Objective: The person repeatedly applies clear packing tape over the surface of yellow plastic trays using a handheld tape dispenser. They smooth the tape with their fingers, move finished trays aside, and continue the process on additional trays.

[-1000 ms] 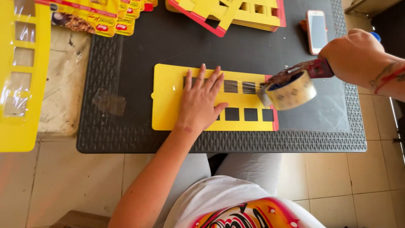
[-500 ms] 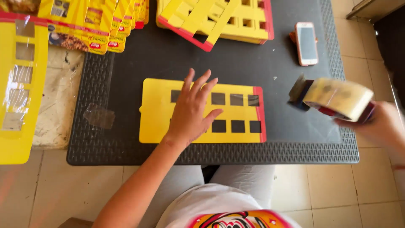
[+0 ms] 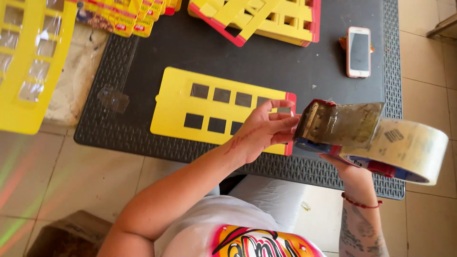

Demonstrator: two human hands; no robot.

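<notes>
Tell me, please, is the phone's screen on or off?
Off: the phone lies face up on the dark mat, and its screen is plain grey, with nothing lit.

I see a black mat (image 3: 190, 52) with a woven basket pattern along its edges, and near its front edge a yellow card (image 3: 176, 107) with a red strip at one end and two rows of dark square windows. At the mat's back edge lies a stack of yellow and red cards (image 3: 285, 19), and near the back right corner a white phone (image 3: 359, 51) with a grey screen. My right hand (image 3: 352, 169), a red cord at its wrist, holds a red and blue tape dispenser (image 3: 342, 126) carrying a roll of clear tape (image 3: 409, 147), above beige floor tiles (image 3: 62, 176).
</notes>
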